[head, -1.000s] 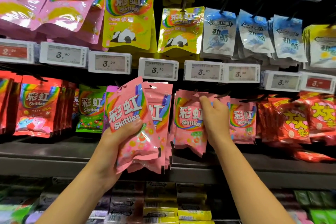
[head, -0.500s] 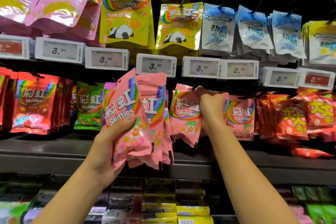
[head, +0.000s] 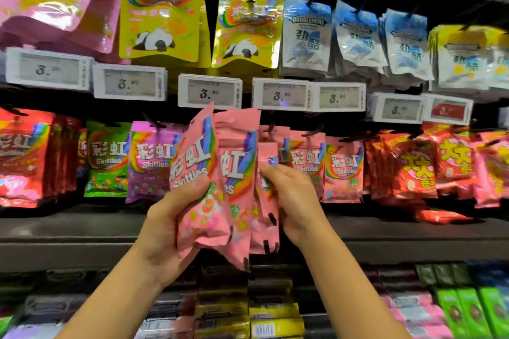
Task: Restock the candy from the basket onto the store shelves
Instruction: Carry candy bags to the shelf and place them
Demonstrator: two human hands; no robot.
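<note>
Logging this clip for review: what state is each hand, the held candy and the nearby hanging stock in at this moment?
Left hand: grips the stack from the left.
Right hand: fingers on the stack's right side, pinching one packet.
Stack of pink Skittles packets: held upright, fanned, off the pegs.
Hanging pink Skittles packets: on pegs behind the hands.
Hanging purple Skittles packets: on a peg, untouched.

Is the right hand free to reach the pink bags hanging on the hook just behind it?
Probably yes: the right hand only touches the held bags; the hanging pink bags show unblocked.
</note>
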